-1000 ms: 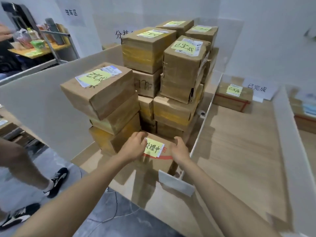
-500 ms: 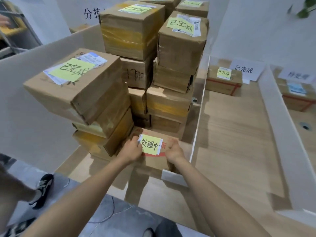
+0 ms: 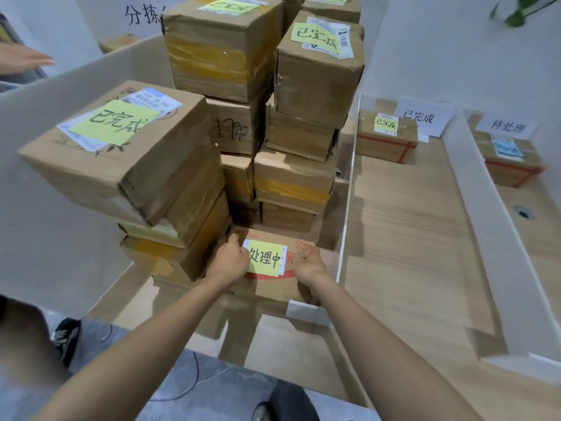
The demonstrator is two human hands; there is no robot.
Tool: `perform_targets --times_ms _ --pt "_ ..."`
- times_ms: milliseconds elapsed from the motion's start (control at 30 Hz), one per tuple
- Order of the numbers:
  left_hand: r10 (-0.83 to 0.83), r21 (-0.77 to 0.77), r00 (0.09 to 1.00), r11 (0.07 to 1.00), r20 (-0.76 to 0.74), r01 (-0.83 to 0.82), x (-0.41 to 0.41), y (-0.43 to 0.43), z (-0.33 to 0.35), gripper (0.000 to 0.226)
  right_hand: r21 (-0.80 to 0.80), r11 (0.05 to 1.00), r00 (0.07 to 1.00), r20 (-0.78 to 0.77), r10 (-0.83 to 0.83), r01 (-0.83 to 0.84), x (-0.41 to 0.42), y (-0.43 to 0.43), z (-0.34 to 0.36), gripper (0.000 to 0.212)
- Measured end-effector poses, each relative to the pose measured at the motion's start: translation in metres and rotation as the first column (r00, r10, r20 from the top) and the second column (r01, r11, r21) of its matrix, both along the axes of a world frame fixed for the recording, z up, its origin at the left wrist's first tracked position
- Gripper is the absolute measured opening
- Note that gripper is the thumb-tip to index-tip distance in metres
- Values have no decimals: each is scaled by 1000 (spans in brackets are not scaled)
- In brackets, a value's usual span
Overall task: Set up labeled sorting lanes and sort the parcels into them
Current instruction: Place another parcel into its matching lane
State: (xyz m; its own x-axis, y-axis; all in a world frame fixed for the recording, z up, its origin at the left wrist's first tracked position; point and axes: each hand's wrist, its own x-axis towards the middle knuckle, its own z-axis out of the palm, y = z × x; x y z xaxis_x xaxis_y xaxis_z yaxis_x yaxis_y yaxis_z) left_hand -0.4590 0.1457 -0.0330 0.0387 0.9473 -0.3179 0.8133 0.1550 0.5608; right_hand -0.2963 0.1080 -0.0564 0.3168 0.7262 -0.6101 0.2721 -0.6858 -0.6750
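A low cardboard parcel (image 3: 274, 285) with a yellow note reading 处理中 (image 3: 264, 258) lies at the front of the left lane, under the stack's foot. My left hand (image 3: 229, 260) grips its left edge and my right hand (image 3: 309, 264) grips its right edge, fingers curled over the top. Behind it rises a tall stack of taped parcels (image 3: 243, 123), several with yellow 已完成 notes. White dividers (image 3: 344, 238) split the wooden table (image 3: 403, 232) into lanes.
The middle lane holds one parcel (image 3: 386, 138) at the back under a white 已完成 sign (image 3: 420, 117). The right lane has a parcel (image 3: 513, 162) under a 待处理 sign (image 3: 507, 127). Another person's hand (image 3: 24, 59) and shoes (image 3: 65, 335) are at left.
The view has come closer and lower to the stack. Both hands have curled tighter onto the edges of the front parcel. Another person's hand has appeared at upper left.
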Motion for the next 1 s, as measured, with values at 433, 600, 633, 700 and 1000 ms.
perform_targets --times_ms 433,600,633,700,1000 --pt "57 -44 996 998 68 -54 -1 -7 2 41 29 998 998 17 -59 58 3 -3 3 28" --pt "86 -48 988 996 130 -80 1 -9 1 27 32 998 998 23 -50 49 3 -5 4 30" --pt "95 -50 985 995 144 -89 1 -10 0 21 36 998 999 11 -45 45 4 -6 3 29" --pt "116 -50 980 993 162 -110 1 -11 -2 13 50 998 999 -15 -41 42 6 -7 4 26" --pt "82 66 975 993 205 -97 -6 -9 14 21 166 974 988 -53 -148 155 8 -10 25 15"
